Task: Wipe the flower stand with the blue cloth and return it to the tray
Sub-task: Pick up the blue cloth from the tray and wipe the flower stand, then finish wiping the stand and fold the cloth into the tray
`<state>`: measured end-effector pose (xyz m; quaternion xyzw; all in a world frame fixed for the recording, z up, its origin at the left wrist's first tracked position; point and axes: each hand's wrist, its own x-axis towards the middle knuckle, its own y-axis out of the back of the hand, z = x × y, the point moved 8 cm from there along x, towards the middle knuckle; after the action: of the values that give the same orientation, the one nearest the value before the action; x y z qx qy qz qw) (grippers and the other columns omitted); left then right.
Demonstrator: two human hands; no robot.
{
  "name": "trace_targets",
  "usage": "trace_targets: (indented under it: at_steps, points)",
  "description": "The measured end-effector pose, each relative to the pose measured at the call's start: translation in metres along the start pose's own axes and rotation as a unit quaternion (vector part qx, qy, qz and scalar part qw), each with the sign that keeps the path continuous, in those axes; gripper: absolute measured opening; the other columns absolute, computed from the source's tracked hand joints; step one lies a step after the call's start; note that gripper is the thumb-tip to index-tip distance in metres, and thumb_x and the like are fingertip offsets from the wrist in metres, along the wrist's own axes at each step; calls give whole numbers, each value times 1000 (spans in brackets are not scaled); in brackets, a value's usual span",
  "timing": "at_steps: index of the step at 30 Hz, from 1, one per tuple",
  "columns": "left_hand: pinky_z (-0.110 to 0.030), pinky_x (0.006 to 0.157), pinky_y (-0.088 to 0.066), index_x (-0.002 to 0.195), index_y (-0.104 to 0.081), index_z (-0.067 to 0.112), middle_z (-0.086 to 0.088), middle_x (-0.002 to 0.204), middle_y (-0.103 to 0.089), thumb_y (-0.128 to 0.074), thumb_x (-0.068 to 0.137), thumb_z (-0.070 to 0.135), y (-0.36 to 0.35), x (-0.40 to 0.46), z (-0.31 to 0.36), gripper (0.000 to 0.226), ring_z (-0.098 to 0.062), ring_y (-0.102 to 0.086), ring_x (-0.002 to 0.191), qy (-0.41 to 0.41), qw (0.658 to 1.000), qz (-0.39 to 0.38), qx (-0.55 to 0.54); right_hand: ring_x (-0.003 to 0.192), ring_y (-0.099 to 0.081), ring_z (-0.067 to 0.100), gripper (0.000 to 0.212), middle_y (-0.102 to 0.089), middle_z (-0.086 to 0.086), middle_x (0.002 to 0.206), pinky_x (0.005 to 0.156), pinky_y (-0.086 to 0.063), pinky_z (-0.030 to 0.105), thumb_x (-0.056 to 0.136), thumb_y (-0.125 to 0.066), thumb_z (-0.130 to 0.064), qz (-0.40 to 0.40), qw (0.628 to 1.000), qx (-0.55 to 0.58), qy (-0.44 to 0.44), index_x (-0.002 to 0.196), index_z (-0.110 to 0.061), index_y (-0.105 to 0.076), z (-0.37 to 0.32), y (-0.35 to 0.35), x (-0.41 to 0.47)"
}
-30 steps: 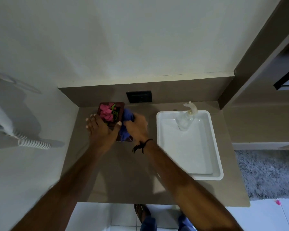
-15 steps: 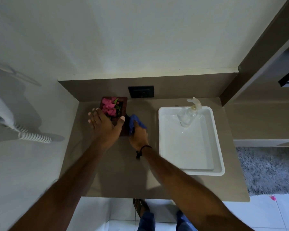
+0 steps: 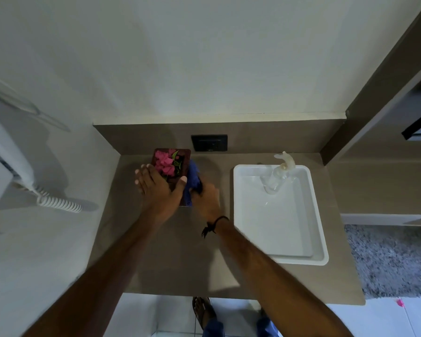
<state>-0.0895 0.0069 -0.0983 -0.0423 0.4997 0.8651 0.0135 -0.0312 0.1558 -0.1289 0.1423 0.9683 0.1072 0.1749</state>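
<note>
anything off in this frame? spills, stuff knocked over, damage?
Nothing stands out. The flower stand sits upright on the counter, steadied by the left hand; the right hand presses the blue cloth to its side. The white tray lies flat with a clear pump bottle at its far end. No visible spill.

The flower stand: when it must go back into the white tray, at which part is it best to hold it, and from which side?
Probably by the two opposite side walls of the flower stand, from above. It is a dark, boxy, upright block; pink flowers fill the top, so a pinch there would crush them. The left hand already spans it this way, while the right hand presses the blue cloth on its right wall. The tray lies to the right.
</note>
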Motion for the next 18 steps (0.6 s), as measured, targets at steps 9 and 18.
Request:
trace_targets:
  at_steps: [9, 18]
  points:
    - [-43, 120, 9, 154, -1, -1, -24, 166, -3, -41, 70, 77, 1, -2, 3, 121, -36, 7, 154, -13, 1000, 5, -1, 112, -63, 37, 36, -66, 25, 122, 89, -51, 37, 90, -49, 1, -32, 991, -99, -80, 124, 1, -62, 15, -7, 21]
    - [-49, 123, 1, 154, -2, -3, -26, 164, -7, -55, 84, 62, 16, -12, 20, 110, -40, 0, 154, -16, 1000, -12, 2, 110, -64, 41, 42, -62, 28, 129, 98, -53, 53, 91, -58, 7, -54, 980, 168, -89, 133, 4, -56, -50, 44, 1]
